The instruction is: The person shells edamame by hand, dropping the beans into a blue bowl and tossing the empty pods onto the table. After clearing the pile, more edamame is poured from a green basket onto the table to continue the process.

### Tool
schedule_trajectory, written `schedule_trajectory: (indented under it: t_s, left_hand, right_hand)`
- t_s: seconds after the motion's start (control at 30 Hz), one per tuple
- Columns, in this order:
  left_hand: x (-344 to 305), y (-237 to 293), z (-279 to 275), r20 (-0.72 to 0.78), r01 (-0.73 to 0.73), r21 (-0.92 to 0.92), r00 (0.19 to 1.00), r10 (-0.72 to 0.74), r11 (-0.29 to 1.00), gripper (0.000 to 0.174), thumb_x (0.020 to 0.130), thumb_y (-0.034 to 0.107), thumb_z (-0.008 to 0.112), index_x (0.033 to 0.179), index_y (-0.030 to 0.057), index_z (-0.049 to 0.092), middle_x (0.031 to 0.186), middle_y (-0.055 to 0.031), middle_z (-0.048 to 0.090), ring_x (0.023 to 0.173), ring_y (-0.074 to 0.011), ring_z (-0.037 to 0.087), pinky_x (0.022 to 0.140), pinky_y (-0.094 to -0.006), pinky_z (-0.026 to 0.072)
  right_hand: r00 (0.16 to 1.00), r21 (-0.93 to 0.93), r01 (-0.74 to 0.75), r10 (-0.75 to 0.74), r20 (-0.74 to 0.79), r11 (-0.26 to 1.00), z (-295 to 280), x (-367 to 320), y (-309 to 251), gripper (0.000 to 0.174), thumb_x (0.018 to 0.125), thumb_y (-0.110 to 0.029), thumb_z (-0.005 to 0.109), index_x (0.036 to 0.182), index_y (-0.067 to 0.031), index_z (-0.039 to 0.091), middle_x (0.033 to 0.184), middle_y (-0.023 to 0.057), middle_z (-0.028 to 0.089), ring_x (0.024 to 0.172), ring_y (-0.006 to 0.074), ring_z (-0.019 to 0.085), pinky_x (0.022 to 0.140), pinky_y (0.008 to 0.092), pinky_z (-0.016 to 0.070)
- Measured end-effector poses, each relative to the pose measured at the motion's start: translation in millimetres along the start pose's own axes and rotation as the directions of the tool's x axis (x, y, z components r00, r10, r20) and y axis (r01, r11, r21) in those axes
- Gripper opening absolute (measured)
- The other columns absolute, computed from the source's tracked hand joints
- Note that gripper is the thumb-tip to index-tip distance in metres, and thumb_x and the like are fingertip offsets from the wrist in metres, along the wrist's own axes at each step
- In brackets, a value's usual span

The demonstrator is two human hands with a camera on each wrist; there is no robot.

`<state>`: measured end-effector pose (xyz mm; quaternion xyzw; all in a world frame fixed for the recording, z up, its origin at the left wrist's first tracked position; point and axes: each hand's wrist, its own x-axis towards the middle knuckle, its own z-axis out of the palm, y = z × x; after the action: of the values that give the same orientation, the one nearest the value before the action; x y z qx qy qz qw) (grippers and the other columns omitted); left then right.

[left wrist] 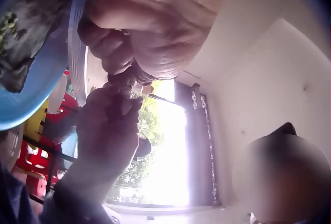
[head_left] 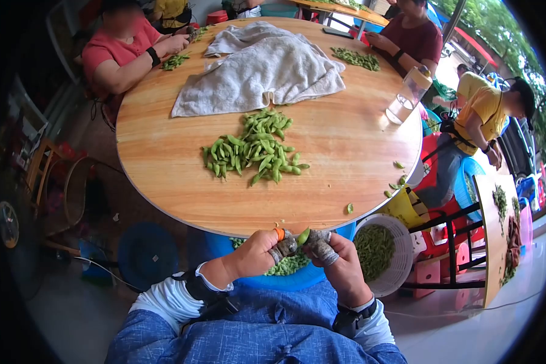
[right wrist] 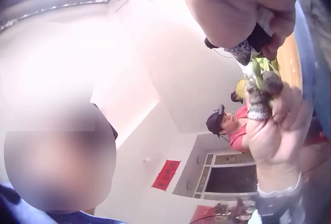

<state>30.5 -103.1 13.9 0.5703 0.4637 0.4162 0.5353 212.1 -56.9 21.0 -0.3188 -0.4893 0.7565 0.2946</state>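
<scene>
Over a blue basin (head_left: pixel 312 280) at the table's near edge, both hands meet at a green soybean pod (head_left: pixel 303 236). My left hand (head_left: pixel 249 256) pinches it between wrapped thumb and finger; the right wrist view shows the pod (right wrist: pixel 257 74) standing up from those fingertips. From the other side, my right hand (head_left: pixel 346 270) pinches the pod's lower end with wrapped fingertips. Light green shelled beans (head_left: pixel 290 265) lie in the basin below, partly hidden by the hands. A heap of soybean pods (head_left: pixel 255 148) lies on the round wooden table (head_left: pixel 182 158) ahead.
A grey towel (head_left: pixel 264 70) covers something behind the heap. Right of the basin stands a white basket (head_left: pixel 404 255) of green pods. A clear bottle (head_left: pixel 406 97) stands at the table's right edge, near several loose pods (head_left: pixel 399 182). Other people sit around the table.
</scene>
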Motion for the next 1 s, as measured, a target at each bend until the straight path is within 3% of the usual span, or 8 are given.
schedule_trajectory:
  t_s: [0.23, 0.43, 0.63, 0.73, 0.77, 0.83, 0.93, 1.0]
  left_hand:
    - [1.3, 3.6, -1.7, 0.024, -0.155, 0.178, 0.988, 0.153, 0.972, 0.023, 0.077, 0.01, 0.049, 0.098, 0.0002, 0.053, 0.077, -0.018, 0.057, 0.07, -0.028, 0.056, 0.064, -0.0312, 0.0426]
    - [-1.5, -8.2, -4.9, 0.077, -0.103, 0.311, 0.994, 0.083, 0.945, 0.014, 0.077, 0.008, 0.048, 0.085, -0.0009, 0.053, 0.075, -0.0173, 0.056, 0.068, -0.0266, 0.055, 0.064, -0.0308, 0.0418]
    - [-1.9, -7.5, -0.7, 0.126, -0.039, -0.015, 0.991, 0.04, 0.999, 0.013, 0.078, 0.008, 0.048, 0.086, -0.0009, 0.054, 0.074, -0.0159, 0.056, 0.065, -0.0204, 0.053, 0.064, -0.0277, 0.0413]
    - [-2.5, -6.3, 0.4, 0.12, 0.046, -0.062, 0.992, -0.038, 0.997, 0.018, 0.076, 0.01, 0.051, 0.089, -0.0016, 0.054, 0.074, -0.0159, 0.057, 0.066, -0.0241, 0.055, 0.062, -0.0294, 0.043]
    - [-3.6, -2.0, 2.1, 0.052, -0.012, 0.2, 0.999, 0.002, 0.98, 0.02, 0.074, 0.01, 0.052, 0.091, -0.002, 0.053, 0.074, -0.016, 0.057, 0.067, -0.0259, 0.055, 0.061, -0.0308, 0.0436]
    - [-9.0, 7.8, 7.0, -0.047, -0.058, 0.672, 0.992, 0.121, 0.738, 0.026, 0.072, 0.012, 0.054, 0.093, -0.0029, 0.053, 0.074, -0.0163, 0.056, 0.068, -0.0293, 0.056, 0.06, -0.0337, 0.0447]
    - [-10.6, 2.3, 8.7, -0.051, -0.144, 0.78, 0.956, 0.29, 0.609, 0.03, 0.071, 0.014, 0.055, 0.094, -0.0043, 0.052, 0.073, -0.0172, 0.056, 0.069, -0.0332, 0.055, 0.058, -0.0387, 0.0445]
    - [-10.4, -4.6, 5.5, -0.049, -0.19, 0.689, 0.95, 0.307, 0.7, 0.028, 0.071, 0.012, 0.053, 0.095, -0.003, 0.052, 0.072, -0.0175, 0.055, 0.067, -0.0323, 0.055, 0.058, -0.0371, 0.0445]
  right_hand:
    - [0.998, 0.021, -0.058, 0.059, -0.013, 0.998, 2.1, -2.9, -3.7, 0.018, 0.081, -0.018, 0.053, 0.091, -0.0042, 0.058, 0.079, -0.0029, 0.058, 0.066, 0.0033, 0.047, 0.057, 0.0174, 0.035]
    - [0.999, 0.009, -0.043, 0.043, 0.006, 0.999, 0.5, -2.6, 0.3, 0.016, 0.08, -0.014, 0.055, 0.092, -0.0028, 0.057, 0.079, -0.0029, 0.058, 0.066, 0.0028, 0.047, 0.056, 0.0172, 0.035]
    - [1.0, 0.06, -0.004, 0.005, -0.013, 0.998, 3.4, -3.2, 3.2, 0.014, 0.08, -0.009, 0.054, 0.091, -0.0007, 0.057, 0.081, -0.0015, 0.058, 0.07, 0.0041, 0.049, 0.062, 0.0182, 0.0382]
    - [0.997, 0.043, 0.041, -0.038, -0.063, 0.998, 5.5, -0.1, 12.9, 0.014, 0.08, -0.007, 0.053, 0.091, 0.0002, 0.056, 0.083, -0.0003, 0.058, 0.073, 0.0056, 0.051, 0.066, 0.0192, 0.0399]
    - [0.994, 0.008, 0.073, -0.072, -0.086, 0.997, 4.8, 1.2, 17.8, 0.014, 0.08, -0.007, 0.053, 0.091, 0.0005, 0.056, 0.083, 0.0, 0.058, 0.074, 0.0061, 0.051, 0.066, 0.0195, 0.0402]
    - [0.99, -0.024, 0.103, -0.105, -0.098, 0.994, 6.9, 3.3, 18.4, 0.014, 0.08, -0.01, 0.054, 0.09, 0.0004, 0.056, 0.08, 0.0, 0.057, 0.07, 0.0059, 0.049, 0.062, 0.0194, 0.0381]
    - [0.998, 0.052, 0.035, -0.032, -0.053, 0.998, 9.6, 3.2, 12.6, 0.018, 0.079, -0.017, 0.056, 0.086, 0.0, 0.057, 0.073, -0.0005, 0.056, 0.059, 0.0053, 0.045, 0.053, 0.0186, 0.0335]
    - [0.994, 0.179, -0.107, 0.104, 0.023, 0.978, 4.3, 5.0, 16.8, 0.021, 0.079, -0.019, 0.057, 0.087, 0.0006, 0.057, 0.072, -0.0002, 0.055, 0.06, 0.0061, 0.046, 0.053, 0.0188, 0.0341]
